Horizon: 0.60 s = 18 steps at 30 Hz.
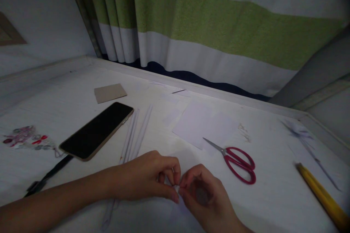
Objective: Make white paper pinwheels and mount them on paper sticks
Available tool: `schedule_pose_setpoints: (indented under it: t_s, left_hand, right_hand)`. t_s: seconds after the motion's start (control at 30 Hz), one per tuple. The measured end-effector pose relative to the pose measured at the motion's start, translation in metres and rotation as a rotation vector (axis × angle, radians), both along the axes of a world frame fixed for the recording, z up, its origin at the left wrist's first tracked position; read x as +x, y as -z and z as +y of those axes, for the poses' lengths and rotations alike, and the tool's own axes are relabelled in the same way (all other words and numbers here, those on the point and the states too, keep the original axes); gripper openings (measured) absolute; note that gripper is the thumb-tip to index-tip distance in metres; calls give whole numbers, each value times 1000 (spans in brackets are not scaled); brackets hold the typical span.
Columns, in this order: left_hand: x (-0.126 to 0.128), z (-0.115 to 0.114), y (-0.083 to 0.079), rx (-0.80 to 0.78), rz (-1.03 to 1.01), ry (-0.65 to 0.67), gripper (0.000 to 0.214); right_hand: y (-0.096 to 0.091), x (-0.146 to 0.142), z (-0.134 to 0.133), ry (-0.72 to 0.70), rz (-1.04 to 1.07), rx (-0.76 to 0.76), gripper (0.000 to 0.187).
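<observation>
I can read no words, numbers or brand marks anywhere in front of me; the dark glass screen of the gold-edged phone [96,130] is blank.

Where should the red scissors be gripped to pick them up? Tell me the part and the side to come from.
Grip the red scissors by the handle loops, coming from the near right, probably with the right hand, which is closest. They lie flat on the table, loops toward the person, closed blades pointing away to the upper left over the white paper.
</observation>
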<state>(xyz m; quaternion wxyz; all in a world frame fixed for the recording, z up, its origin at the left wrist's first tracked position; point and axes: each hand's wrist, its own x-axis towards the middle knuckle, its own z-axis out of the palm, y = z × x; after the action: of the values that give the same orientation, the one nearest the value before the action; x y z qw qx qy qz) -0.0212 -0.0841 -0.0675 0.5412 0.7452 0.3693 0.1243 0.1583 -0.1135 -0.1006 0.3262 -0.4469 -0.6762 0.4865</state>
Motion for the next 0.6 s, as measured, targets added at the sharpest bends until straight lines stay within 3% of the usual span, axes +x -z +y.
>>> schedule_pose_setpoints:
  t_s: [0.23, 0.4, 0.6]
  left_hand:
    - [0, 0, 3, -41, 5, -15, 18]
    - [2, 3, 6, -102, -30, -10, 24]
    - [1, 5, 10, -156, -28, -20, 22]
  right_hand:
    - [-10, 7, 7, -33, -38, 57, 13]
    - [-28, 33, 36, 194, -262, 147, 6]
    - [-16, 41, 48, 32, -662, 322, 16]
